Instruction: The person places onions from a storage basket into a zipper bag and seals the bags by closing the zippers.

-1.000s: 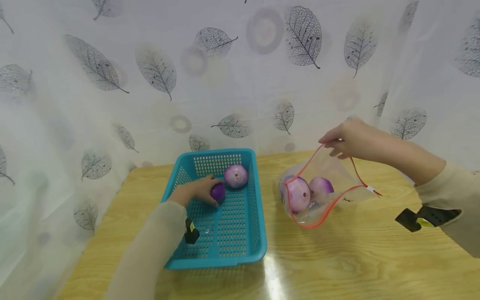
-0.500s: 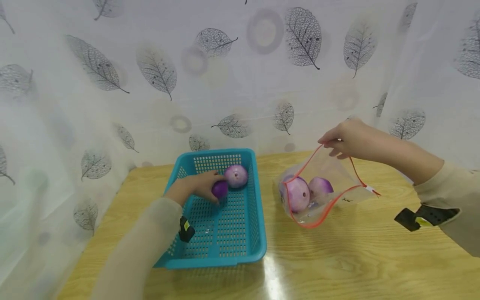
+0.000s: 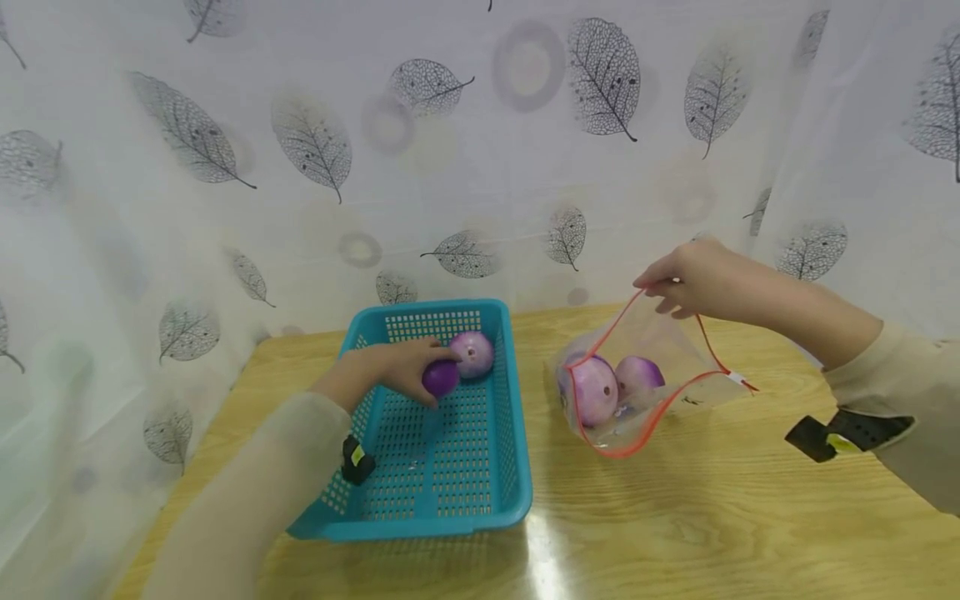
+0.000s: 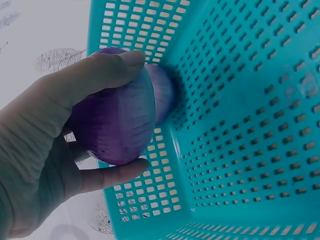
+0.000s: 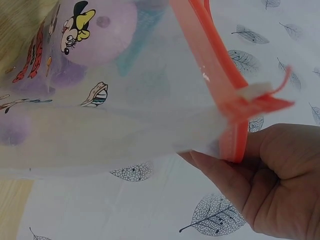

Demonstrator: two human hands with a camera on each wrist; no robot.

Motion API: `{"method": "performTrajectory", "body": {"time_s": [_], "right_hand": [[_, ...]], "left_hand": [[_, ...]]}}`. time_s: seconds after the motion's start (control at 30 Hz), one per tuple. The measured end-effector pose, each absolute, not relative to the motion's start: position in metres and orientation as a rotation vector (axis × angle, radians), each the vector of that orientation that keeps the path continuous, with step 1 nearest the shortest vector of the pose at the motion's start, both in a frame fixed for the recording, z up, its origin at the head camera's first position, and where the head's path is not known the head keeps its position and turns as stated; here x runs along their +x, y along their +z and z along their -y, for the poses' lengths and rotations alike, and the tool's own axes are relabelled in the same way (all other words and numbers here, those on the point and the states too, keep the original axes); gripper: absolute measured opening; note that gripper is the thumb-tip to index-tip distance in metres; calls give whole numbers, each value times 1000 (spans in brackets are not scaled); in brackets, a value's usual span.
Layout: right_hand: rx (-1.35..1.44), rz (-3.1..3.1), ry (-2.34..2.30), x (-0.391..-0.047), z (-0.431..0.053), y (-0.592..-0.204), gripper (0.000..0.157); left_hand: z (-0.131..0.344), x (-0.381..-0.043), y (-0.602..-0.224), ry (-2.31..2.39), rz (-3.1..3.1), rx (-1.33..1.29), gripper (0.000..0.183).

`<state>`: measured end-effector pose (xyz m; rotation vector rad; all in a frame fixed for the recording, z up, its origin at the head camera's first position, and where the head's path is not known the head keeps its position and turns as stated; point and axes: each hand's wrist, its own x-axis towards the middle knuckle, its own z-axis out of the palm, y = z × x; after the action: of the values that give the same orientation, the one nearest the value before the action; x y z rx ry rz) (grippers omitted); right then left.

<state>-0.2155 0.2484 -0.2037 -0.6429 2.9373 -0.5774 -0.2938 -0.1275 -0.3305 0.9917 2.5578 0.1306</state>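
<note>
My left hand (image 3: 408, 367) grips a purple onion (image 3: 441, 378) over the blue plastic basket (image 3: 517, 442); in the left wrist view thumb and fingers wrap the onion (image 4: 117, 117). Behind it a paler onion (image 3: 472, 354) lies in the basket's far right corner. My right hand (image 3: 690, 277) pinches the upper rim of a clear zip bag (image 3: 637, 450) with an orange-red edge, and its mouth gapes toward me. Inside the bag sit a large onion (image 3: 595, 390) and a smaller one (image 3: 637, 377). Cartoon prints show on the bag's side (image 5: 150, 115) in the right wrist view.
Basket and bag stand side by side on a wooden table (image 3: 675, 525). A white curtain (image 3: 450, 167) with leaf prints hangs along the table's back and left side. A white slider (image 3: 737, 377) sits at the right end of the bag's zip.
My left hand has lifted the purple onion slightly from the basket floor, and its forearm has swung left. The basket's near left corner shows more now. My right hand keeps its hold on the bag.
</note>
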Motion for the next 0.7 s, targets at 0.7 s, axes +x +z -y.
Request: {"method": "performTrajectory", "body": {"time_s": [0.7], "right_hand": [[-657, -2948, -553, -219, -250, -204, 25]], "left_hand": [[108, -276, -297, 73, -2520, 1257, 81]]}}
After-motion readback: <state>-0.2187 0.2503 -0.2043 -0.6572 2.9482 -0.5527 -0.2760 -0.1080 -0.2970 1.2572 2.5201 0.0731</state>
